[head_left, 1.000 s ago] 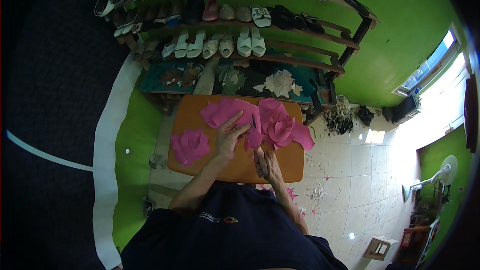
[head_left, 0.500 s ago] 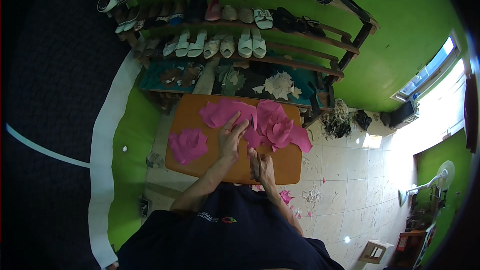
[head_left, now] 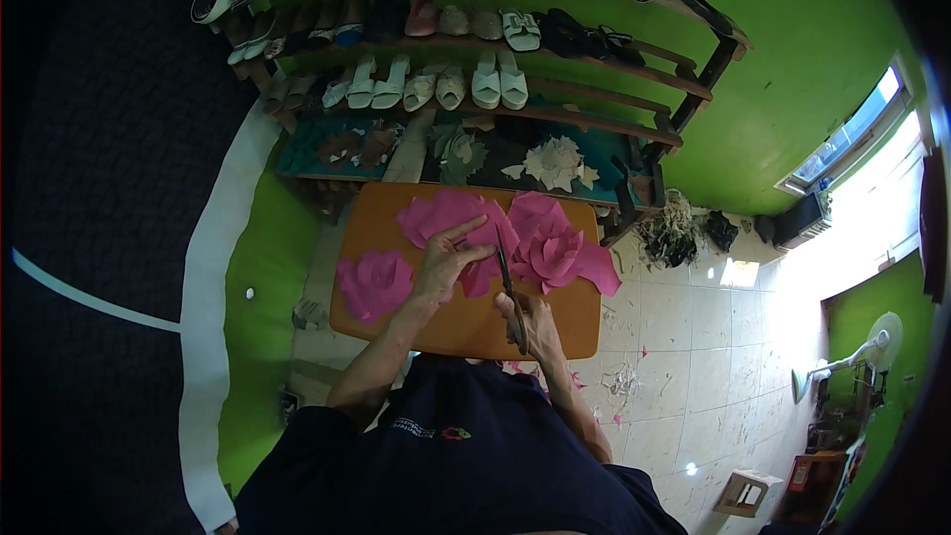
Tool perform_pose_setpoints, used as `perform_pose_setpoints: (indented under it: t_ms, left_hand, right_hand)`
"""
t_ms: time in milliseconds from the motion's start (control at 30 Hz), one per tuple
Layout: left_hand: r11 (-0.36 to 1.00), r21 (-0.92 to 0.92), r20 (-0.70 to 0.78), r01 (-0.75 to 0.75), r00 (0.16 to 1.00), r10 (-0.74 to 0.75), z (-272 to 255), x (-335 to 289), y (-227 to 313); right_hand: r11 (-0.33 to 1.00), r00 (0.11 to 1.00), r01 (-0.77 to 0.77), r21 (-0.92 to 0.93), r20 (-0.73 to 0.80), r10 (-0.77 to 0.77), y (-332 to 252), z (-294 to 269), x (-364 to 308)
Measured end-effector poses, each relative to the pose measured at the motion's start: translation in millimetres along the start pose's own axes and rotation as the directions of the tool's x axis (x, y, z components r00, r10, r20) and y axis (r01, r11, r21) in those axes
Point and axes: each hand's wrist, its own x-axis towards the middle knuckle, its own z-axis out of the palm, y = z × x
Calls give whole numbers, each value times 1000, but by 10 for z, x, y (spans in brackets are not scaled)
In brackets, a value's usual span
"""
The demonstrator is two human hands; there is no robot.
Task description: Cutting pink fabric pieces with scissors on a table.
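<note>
My left hand (head_left: pixel 444 266) is closed on a pink sheet (head_left: pixel 441 210), its thumb and fingers pinching the piece from the left. With my right hand (head_left: pixel 536 327) I grip the handles of dark scissors (head_left: pixel 508 287). Their blades point away from me and lie along the sheet's right edge, just right of my left fingertips. To the right lies a layered pink flower (head_left: pixel 551 256) with more pink sheet around it. Another pink flower (head_left: pixel 372 284) rests at the left of the orange-brown table (head_left: pixel 466 329). Whether the pink material is paper or something thicker, I cannot tell.
Beyond the table stands a wooden rack (head_left: pixel 614 119) with rows of sandals and shoes. On its low shelf lie a cream flower (head_left: pixel 553 164) and a grey-green flower (head_left: pixel 458 155). Scraps (head_left: pixel 622 381) litter the tiled floor at right. A white fan (head_left: pixel 877 342) stands farther right.
The scissors have swung into plain view, blades upright against the sheet. My left hand has shifted slightly left and curled more around the pink sheet, whose lower edge has moved.
</note>
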Motion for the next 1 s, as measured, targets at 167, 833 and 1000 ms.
perform_pose_setpoints:
  t_ms: [167,833,1000]
  left_hand:
    - [996,-89,-62,20,998,-26,147,-58,96]
    - [997,-72,-3,40,999,-41,217,-152,115]
    - [998,-44,16,44,999,-43,165,-119,17]
  right_hand:
    - [999,1000,25,-25,-18,-25,54,8,27]
    - [999,999,1,33,-42,1,57,56,56]
    - [1000,996,25,-6,-81,-25,109,48,73]
